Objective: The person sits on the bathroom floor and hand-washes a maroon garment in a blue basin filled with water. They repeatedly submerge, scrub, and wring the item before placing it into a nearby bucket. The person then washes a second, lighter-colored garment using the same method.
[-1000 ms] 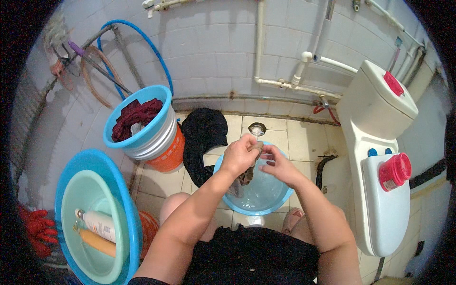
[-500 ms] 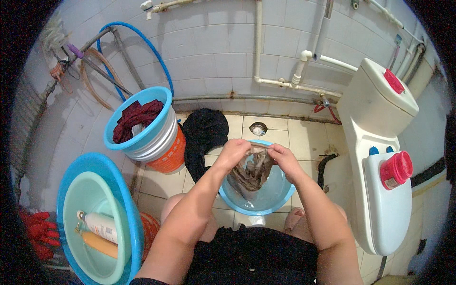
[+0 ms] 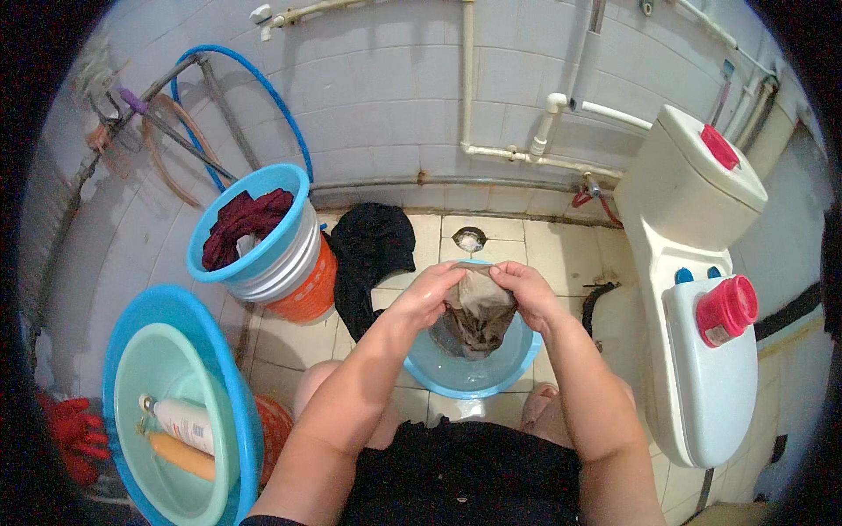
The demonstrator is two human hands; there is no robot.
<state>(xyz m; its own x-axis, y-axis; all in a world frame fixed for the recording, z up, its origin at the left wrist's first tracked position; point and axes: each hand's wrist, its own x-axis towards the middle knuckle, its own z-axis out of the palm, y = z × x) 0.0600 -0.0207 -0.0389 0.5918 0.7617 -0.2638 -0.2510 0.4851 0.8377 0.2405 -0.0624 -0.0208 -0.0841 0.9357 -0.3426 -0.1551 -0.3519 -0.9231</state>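
A thin, wet brown-grey piece of cloth (image 3: 481, 309) hangs between my two hands, its lower part bunched above a light-blue basin (image 3: 465, 384) that holds cloudy water. What kind of garment it is cannot be made out. My left hand (image 3: 430, 294) grips the cloth's upper left edge, fingers pinched together. At the upper right edge, my right hand (image 3: 526, 291) pinches it between thumb and fingers. The basin stands on the floor in front of me, and the cloth hides part of its inside.
Black cloth (image 3: 373, 241) lies on the tiles beside stacked buckets (image 3: 303, 285), topped by a blue basin (image 3: 298, 197) of maroon cloth. Nested basins (image 3: 132, 351) with bottles stand near left, red gloves (image 3: 79, 430) beyond. A toilet (image 3: 649, 237) bearing a red tub (image 3: 728, 311) stands right.
The cloth, stretched sheer and see-through before, now looks fuller and more opaque between my hands. Both hands still hold its upper edge; the whole view has shifted slightly.
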